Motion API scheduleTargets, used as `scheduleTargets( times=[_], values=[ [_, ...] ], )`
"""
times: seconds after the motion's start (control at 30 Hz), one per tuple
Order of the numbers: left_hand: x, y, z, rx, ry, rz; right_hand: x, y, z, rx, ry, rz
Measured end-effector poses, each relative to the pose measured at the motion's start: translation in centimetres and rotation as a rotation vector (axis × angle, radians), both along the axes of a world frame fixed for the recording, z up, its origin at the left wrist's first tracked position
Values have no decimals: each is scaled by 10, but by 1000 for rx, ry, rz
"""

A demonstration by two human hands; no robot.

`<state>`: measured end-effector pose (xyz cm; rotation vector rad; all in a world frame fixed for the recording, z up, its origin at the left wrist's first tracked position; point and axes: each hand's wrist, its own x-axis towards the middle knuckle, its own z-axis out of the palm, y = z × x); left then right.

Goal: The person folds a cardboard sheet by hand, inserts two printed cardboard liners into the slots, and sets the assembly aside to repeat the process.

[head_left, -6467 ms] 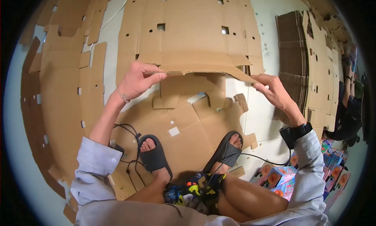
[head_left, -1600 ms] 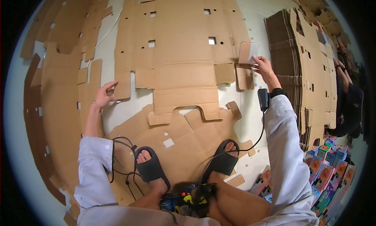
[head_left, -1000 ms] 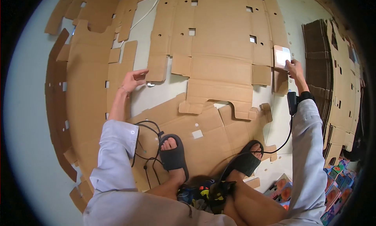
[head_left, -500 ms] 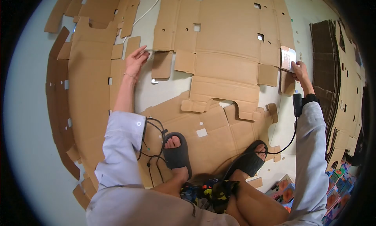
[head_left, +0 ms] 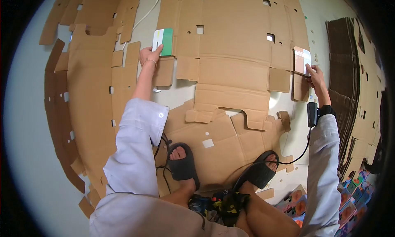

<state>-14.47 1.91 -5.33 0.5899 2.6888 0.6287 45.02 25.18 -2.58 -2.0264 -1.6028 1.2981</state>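
A large brown cardboard sheet (head_left: 230, 35), a flattened box with square cut-outs, lies before me. At its left edge a green-and-white printed flap (head_left: 166, 43) shows its coloured face. My left hand (head_left: 149, 55) is closed on the flap's near end, thumb on top. On the right edge lies an orange-and-white printed flap (head_left: 301, 60). Its outer corner is pinched by my right hand (head_left: 316, 76), thumb on the printed face. Plain brown flaps lie just nearer to me than each printed one.
Another flattened cardboard box (head_left: 90, 80) spreads along the left. A tall stack of folded cardboard (head_left: 343, 72) stands at the right. Colourful printed boxes (head_left: 347, 208) are at the lower right. My sandaled feet stand on cardboard, beside a black cable (head_left: 303, 152).
My left hand has gone from open beside the sheet to closed on the green-and-white flap, whose printed side now shows. My right hand keeps its pinch. The view has shifted slightly.
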Motion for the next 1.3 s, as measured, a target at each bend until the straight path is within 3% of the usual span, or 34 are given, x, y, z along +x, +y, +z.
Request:
scheduleTargets(
  times=[0.17, 0.3, 0.4, 0.47, 0.6, 0.67, 0.7, 0.8, 0.9, 1.0, 1.3],
  values=[
    [20, 8, 34, -123, 156, -43, 0, 4, -9, 60, -46, 20],
    [50, 18, 83, -94, 308, -141, 5, 18, 4, 61, -178, 239],
    [59, 36, 100, -23, 268, -337, -3, 21, 33, 23, -237, 364],
    [67, 42, 103, 29, 152, -352, -16, 22, 47, 115, -249, 425],
    [78, 44, 86, 139, 116, -361, -71, 2, 77, 344, -347, 528],
    [80, 44, 76, 78, 145, -354, -94, -14, 70, 488, -413, 445],
    [81, 45, 71, 46, 160, -349, -106, -21, 69, 437, -454, 414],
    [99, 50, 56, 95, 251, -366, -132, -44, 60, 563, -363, 417],
    [114, 57, 34, 231, 267, -576, -148, -51, 26, 866, -267, 331],
    [144, 61, 46, 21, 440, -568, -158, -51, 15, 905, -354, 458],
    [152, 66, 23, -91, 565, -618, -175, -57, -1, 965, -649, 542]
  ],
)
